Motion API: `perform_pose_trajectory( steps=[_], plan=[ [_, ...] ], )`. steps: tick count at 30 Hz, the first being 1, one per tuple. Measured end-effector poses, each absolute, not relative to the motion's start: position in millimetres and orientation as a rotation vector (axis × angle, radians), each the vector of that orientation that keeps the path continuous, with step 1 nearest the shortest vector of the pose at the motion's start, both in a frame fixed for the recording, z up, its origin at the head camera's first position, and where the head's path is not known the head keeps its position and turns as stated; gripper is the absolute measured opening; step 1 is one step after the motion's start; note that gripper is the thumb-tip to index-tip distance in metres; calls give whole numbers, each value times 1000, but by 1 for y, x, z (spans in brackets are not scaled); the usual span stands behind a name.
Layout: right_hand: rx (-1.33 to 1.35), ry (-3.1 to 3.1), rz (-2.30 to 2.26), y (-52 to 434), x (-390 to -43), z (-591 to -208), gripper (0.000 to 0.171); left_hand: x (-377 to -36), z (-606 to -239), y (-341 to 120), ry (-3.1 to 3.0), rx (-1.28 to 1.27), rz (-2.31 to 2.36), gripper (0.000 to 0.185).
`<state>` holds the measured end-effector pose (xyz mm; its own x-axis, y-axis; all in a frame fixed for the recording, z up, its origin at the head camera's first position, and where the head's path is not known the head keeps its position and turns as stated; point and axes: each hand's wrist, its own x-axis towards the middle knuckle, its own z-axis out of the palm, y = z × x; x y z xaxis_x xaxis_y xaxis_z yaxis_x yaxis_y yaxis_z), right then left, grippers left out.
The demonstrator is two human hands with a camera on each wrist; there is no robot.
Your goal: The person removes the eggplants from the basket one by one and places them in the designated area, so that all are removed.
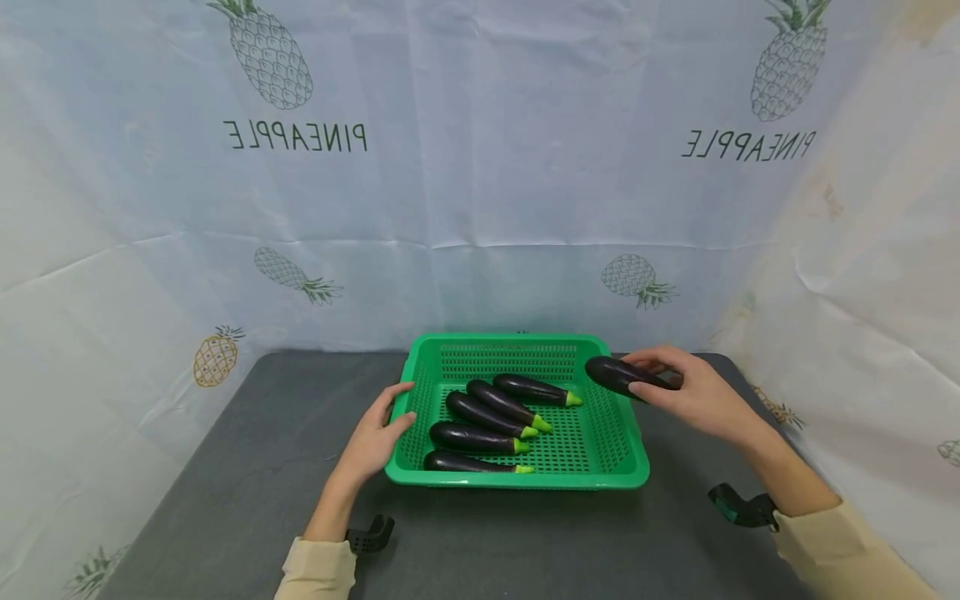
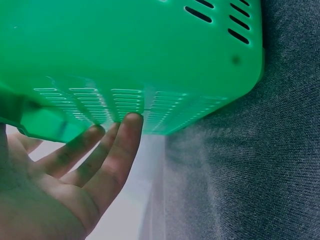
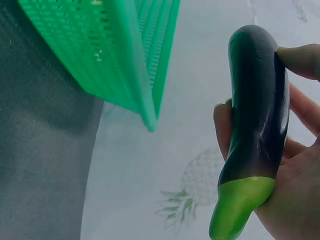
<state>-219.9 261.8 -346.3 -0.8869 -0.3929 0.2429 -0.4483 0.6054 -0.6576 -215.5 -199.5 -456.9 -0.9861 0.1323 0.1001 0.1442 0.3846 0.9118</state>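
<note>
- Grey table [image 1: 225, 500] fills the lower frame, with a pineapple-print sheet [image 1: 480, 167] hanging behind it.
- I see the eggplant [image 1: 618, 376] right of centre, at the basket's right rim, clear of the table.
- My right hand [image 1: 693, 396] has fingers and thumb curled round it, a firm hold.
- To set it well, I'd judge: lay it parallel to the four eggplants [image 1: 491, 425] inside.
- My left hand [image 1: 375, 437] lies with straight fingers against the green basket [image 1: 517, 479], holding nothing, just steadying its left wall.

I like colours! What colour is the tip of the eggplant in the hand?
Bright green, on the held eggplant; clearest in the right wrist view.
</note>
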Motion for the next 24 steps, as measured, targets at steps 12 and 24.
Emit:
perform_pose_trajectory(
  steps=[12, 24],
  plan=[
    [581, -2741, 1164, 286, -239, -365, 41, -212, -453, -200, -2590, -254, -1753, 51],
    [478, -2746, 1105, 311, -252, -389, 43, -214, -455, -198, -2609, -223, -1714, 51]
  ],
)
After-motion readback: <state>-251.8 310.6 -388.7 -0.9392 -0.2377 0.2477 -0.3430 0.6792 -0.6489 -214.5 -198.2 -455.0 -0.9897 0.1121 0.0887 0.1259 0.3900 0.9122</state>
